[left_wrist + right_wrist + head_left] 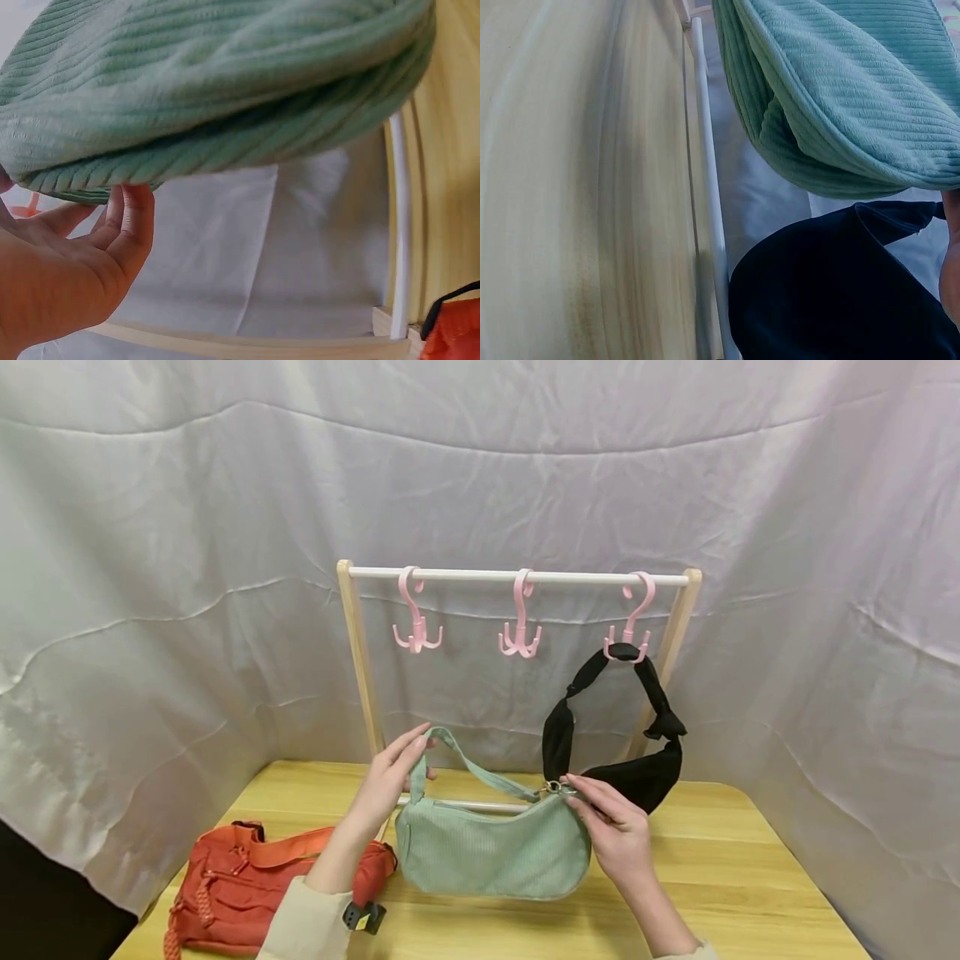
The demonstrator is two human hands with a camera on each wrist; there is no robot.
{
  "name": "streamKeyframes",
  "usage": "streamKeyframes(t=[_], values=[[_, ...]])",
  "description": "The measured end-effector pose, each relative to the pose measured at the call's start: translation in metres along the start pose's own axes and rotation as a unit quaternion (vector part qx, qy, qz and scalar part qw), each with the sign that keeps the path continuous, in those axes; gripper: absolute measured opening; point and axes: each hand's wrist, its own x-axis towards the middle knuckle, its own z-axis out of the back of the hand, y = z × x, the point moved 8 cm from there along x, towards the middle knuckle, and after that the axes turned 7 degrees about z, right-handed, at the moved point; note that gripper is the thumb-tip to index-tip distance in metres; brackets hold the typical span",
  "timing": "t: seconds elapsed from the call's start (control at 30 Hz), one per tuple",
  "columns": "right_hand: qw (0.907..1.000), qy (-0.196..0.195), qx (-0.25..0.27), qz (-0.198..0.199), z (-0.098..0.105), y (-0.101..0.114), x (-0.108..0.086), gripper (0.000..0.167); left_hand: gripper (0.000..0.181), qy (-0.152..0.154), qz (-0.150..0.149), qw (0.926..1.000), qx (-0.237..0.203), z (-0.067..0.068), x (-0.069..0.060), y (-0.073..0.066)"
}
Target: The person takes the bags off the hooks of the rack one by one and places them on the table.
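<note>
- One red bag [225, 897] lay near left, perhaps in a low swing's way.
- Above the table [712, 877], the left hand [393, 772] pinched the green bag [495, 852] by its strap [417, 783], the right hand [615, 835] its ringed corner; a slip could have tipped it.
- Far right, a bump might have unhooked the black bag [645, 777].

There are three bags [491, 856] [232, 893] [654, 777], three hangers [416, 631] [519, 631] [628, 635], two hands [392, 777] [618, 835], one rack [457, 574], one table [720, 868].
</note>
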Motion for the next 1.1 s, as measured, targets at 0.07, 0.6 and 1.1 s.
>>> streamKeyframes(t=[0.07, 0.6, 1.1], values=[[1.0, -0.002, -0.001, 0.0, 0.001, -0.001, -0.001, 0.043, 0.05, -0.001, -0.001, 1.0, -0.003, 0.0, -0.001, 0.003], [0.9997, -0.014, 0.02, -0.007, 0.004, -0.002, -0.005, 0.041, 0.03, -0.101, -0.052, 0.9936, 0.0, 0.016, -0.008, 0.011], [0.998, -0.029, -0.046, -0.032, 0.009, -0.005, -0.011, 0.041, 0.025, -0.055, -0.112, 0.9886, 0.084, 0.012, -0.023, 0.014]])
